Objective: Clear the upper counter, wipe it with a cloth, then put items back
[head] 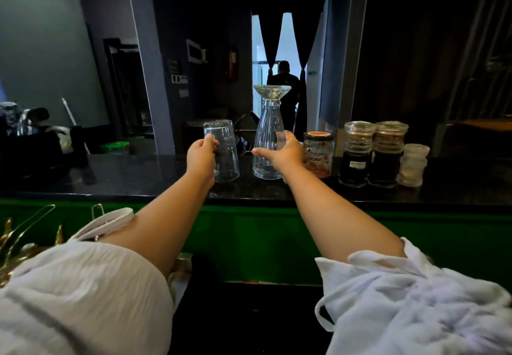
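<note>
Left hand (201, 155) grips inverted glass (223, 150), right hand (285, 150) grips carafe (268, 144); lift both straight off bench (124, 173), clear of jars (357, 155).

Black counter (138, 177), glass (225, 155), carafe (267, 144), jars (357, 155)

"MORIN" on the orange-lidded jar (318, 155)'s label

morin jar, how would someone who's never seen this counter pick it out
Look along the black upper counter to the row of jars right of the person's right hand. The morin jar comes first, beside the tall clear carafe. It alone has an orange lid and printed label.
</note>
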`<state>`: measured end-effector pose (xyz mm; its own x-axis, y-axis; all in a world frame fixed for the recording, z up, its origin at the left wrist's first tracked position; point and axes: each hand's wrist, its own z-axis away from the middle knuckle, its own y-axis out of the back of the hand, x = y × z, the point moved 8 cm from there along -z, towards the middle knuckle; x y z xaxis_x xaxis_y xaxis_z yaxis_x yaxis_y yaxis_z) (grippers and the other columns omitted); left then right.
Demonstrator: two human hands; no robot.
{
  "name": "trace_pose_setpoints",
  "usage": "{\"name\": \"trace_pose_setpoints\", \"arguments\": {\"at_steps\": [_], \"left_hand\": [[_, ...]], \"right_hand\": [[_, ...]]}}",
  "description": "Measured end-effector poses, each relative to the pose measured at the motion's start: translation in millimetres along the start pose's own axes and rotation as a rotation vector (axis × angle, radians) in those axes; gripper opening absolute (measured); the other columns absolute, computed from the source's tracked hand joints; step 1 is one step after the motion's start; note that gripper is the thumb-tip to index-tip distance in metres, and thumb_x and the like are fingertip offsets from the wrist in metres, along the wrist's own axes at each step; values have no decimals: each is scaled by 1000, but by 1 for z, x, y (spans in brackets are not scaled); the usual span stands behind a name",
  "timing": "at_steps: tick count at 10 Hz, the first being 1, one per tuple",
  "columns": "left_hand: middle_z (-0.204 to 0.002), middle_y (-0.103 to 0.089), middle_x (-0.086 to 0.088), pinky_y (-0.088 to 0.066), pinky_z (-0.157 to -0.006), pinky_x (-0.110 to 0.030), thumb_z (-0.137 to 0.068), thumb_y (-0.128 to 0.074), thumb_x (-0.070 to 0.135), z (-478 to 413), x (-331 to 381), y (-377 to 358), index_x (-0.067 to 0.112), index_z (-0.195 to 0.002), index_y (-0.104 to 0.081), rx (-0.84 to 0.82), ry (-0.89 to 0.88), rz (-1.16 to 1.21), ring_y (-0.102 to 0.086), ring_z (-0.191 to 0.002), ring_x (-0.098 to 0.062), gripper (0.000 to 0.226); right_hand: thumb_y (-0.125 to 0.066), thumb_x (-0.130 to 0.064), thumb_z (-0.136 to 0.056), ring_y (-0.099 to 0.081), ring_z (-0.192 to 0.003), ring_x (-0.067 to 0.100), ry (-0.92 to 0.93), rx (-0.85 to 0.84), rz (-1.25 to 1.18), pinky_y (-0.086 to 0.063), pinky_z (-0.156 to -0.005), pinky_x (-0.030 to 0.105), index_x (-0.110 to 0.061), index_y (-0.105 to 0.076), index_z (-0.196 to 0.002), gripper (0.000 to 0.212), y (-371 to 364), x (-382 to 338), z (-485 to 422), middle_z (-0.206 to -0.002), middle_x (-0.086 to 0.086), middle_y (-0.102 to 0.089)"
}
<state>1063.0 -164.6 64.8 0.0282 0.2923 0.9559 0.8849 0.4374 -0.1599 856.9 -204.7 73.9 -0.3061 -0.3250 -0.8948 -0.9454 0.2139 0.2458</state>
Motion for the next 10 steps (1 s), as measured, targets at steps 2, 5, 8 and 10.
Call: {"name": "trace_pose_setpoints", "arguments": {"at_steps": [2, 5, 8, 10], "left_hand": [[-73, -49, 1, -40, -69, -27, -98, -41, 27, -21, -19, 0, 17, -73, -54, -4, 36, 8, -43, -66, -10, 30], [-79, -51, 2, -39, -102, -43, -98, -40, 28, -26, -22, -1, 19, -73, -53, -43, 13, -35, -49, -82, -13, 31], [-81, -52, 5, -42, -86, -32, -100, -35, 33, -26, -23, 0, 16, -85, -55, -75, -46, -118, -49, -83, -11, 30], [-100, -55, -10, -47, -77, -34, -95, -41, 47, -23, -24, 17, 8, -104, -48, 33, -52, -345, -53, -80, -15, 41]], "right_hand": [[-84, -30, -69, -47, -123, 28, 2, -3, 78, -44, -97, 38, -8, -45, -132, 77, -8, 10, -15, -135, 9, -48], [-83, -30, -69, -47, -124, 28, -51, -3, 67, -44, -95, 37, -9, -43, -135, 80, -19, 26, -19, -137, 9, -47], [-84, -30, -68, -50, -122, 28, -58, 20, 76, -46, -94, 36, -9, -44, -133, 79, -21, 27, -17, -135, 10, -50], [-81, -31, -73, -37, -135, 33, -103, -9, 128, -39, -105, 43, -5, -21, -148, 99, -23, 34, -9, -148, 15, -35]]}}
